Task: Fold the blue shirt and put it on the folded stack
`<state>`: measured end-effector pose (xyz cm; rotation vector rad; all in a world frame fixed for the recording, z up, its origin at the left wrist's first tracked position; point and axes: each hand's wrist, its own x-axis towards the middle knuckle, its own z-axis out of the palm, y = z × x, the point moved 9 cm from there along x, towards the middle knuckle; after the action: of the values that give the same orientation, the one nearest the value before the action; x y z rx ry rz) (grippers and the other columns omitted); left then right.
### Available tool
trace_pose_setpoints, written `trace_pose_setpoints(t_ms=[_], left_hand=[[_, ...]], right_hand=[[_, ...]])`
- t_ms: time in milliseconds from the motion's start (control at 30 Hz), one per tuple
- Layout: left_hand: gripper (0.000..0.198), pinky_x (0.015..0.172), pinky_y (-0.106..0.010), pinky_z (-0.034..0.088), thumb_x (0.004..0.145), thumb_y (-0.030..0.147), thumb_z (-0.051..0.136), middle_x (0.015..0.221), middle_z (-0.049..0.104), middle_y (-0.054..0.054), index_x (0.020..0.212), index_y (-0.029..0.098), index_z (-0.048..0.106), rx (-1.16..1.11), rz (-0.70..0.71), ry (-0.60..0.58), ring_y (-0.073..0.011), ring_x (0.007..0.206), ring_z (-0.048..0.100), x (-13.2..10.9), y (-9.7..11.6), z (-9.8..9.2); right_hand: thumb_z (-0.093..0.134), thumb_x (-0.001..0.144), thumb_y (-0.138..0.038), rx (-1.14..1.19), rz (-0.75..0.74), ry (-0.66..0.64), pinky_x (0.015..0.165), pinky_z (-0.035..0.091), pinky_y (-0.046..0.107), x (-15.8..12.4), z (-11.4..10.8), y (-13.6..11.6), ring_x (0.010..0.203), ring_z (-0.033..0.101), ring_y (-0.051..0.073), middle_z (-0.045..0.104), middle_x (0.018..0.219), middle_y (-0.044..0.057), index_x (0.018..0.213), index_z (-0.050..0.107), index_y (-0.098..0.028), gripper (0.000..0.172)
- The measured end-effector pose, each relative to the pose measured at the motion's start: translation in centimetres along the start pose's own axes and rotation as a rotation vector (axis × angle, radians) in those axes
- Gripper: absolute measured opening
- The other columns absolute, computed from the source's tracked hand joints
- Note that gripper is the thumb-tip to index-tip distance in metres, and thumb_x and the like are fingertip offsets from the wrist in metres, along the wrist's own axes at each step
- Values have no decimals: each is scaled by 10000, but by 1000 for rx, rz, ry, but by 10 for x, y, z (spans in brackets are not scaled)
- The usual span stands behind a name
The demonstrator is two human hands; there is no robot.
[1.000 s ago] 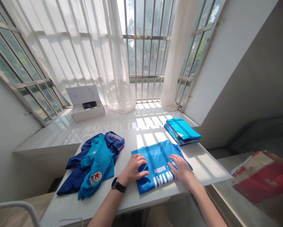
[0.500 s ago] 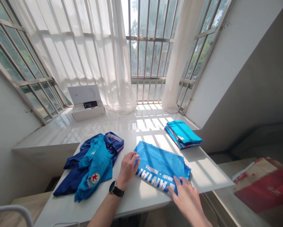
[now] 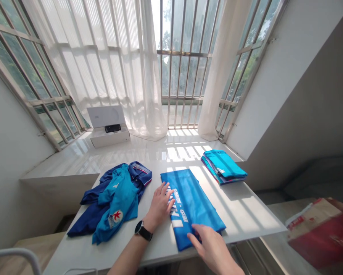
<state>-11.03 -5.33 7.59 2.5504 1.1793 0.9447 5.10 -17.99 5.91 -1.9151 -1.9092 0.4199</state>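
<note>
A bright blue shirt [image 3: 194,206], folded into a long narrow strip, lies on the white table [image 3: 240,217] with white lettering along its left side. My left hand [image 3: 160,206] rests open against that lettered edge, its fingertips on the cloth, with a black wristwatch [image 3: 143,230] on the wrist. My right hand [image 3: 210,244] lies over the near end of the strip, fingers spread. To the left of my left hand is a crumpled heap of a navy polo shirt [image 3: 87,217] and a turquoise shirt with a star badge [image 3: 120,202]. Beyond the strip sits a folded stack of turquoise shirts [image 3: 223,167].
The table's far end meets a glossy white window ledge, where an open white box [image 3: 108,131] holds a black device. Sheer curtains [image 3: 111,68] and barred windows lie beyond it. A red and brown parcel [image 3: 322,233] sits low at the right; a metal rail [image 3: 13,256] shows at bottom left.
The blue shirt has gone from a wide folded shape to a narrow strip running away from me. My right hand has moved onto its near end, and my left hand lies along its lettered edge.
</note>
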Motion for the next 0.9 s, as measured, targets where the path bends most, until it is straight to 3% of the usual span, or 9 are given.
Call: trace_pose_setpoints(t_ms=[100, 200, 300, 433, 567, 700, 800, 900], left_hand=[[195, 1009, -485, 503, 946, 280, 652, 1249, 680, -96, 1130, 243, 707, -143, 29, -52, -291, 1185, 607, -1, 5, 1], [96, 949, -436, 508, 877, 298, 758, 1056, 735, -53, 959, 250, 744, -197, 89, -173, -262, 1047, 650, -3, 13, 13], [38, 928, -408, 487, 865, 280, 782, 994, 756, -27, 858, 256, 753, -178, 77, -229, -243, 1007, 662, -4, 9, 22], [25, 926, -410, 463, 908, 250, 736, 1036, 766, -36, 892, 235, 747, -115, -16, -174, -246, 1032, 670, 3, -8, 20], [97, 945, -428, 463, 953, 205, 659, 1015, 767, -50, 880, 214, 723, -63, -48, -103, -243, 1005, 684, 10, -14, 10], [111, 921, -401, 495, 965, 230, 643, 999, 756, -60, 879, 225, 714, -150, 11, -68, -237, 973, 681, 5, -1, 1], [90, 872, -353, 522, 912, 309, 741, 978, 753, -51, 880, 229, 717, -262, 101, -153, -225, 936, 680, -3, 15, 8], [128, 847, -338, 525, 863, 329, 799, 969, 755, -46, 888, 227, 725, -252, 162, -239, -226, 924, 678, -9, 24, 19]], right_hand=[[642, 922, -426, 179, -80, -12, 855, 573, 328, -2, 4, -25, 957, 763, 276, 802, 1084, 88, 1168, 755, -253, 322], [624, 934, -431, 275, -88, -70, 847, 580, 315, 1, 1, -31, 942, 755, 253, 791, 1116, 72, 1194, 742, -258, 334], [570, 963, -426, 218, -19, -23, 795, 585, 314, 7, -6, -7, 903, 750, 248, 793, 1037, 70, 1137, 751, -245, 309], [612, 923, -405, 52, -49, 151, 877, 587, 389, 16, -9, 31, 1007, 729, 290, 770, 1125, 104, 1102, 761, -237, 287], [614, 899, -392, 48, -111, 277, 901, 595, 459, 32, 2, 46, 1046, 713, 301, 748, 1201, 124, 1107, 761, -226, 304], [534, 945, -390, 219, -74, 389, 895, 602, 470, 46, 6, 54, 1007, 718, 284, 765, 1118, 133, 1024, 769, -210, 306], [521, 941, -404, 321, -29, 463, 788, 618, 420, 47, 2, 67, 969, 713, 271, 760, 1091, 136, 995, 763, -203, 320], [580, 885, -398, 274, -51, 469, 853, 596, 445, 44, -2, 74, 1004, 697, 282, 748, 1114, 131, 985, 776, -211, 289]])
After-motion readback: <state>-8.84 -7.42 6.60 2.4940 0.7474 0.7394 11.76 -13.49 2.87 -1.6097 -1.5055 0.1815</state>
